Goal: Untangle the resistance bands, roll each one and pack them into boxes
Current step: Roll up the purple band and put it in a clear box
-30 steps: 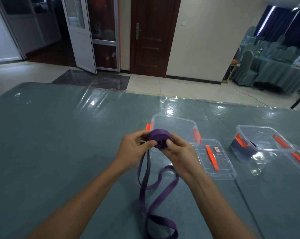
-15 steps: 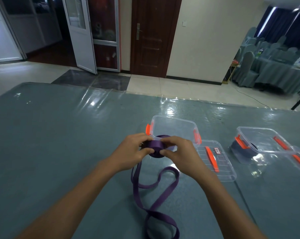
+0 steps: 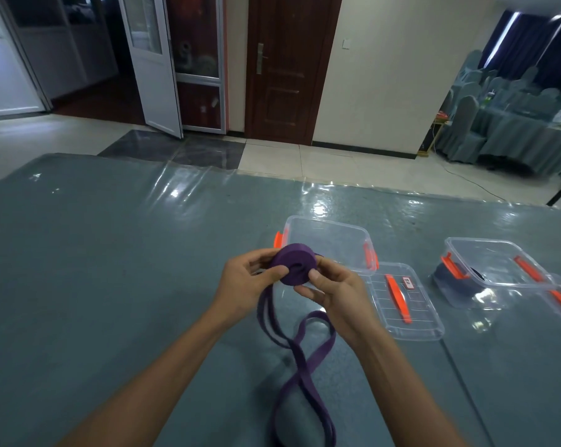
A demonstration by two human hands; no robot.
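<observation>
Left hand (image 3: 245,282) and right hand (image 3: 334,293) grip the partly rolled purple resistance band (image 3: 292,269). Its tail is unrolled, and the right-edge box (image 3: 459,295) seems packed.

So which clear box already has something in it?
The box on the right: a dark band lies inside. The other box, behind the purple roll, looks empty.

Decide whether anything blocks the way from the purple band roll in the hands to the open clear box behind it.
Nothing visible does. The purple band roll, pinched by left hand and right hand, sits just before the open clear box; its lid lies to the right. The band's unrolled tail hangs to the table.
</observation>
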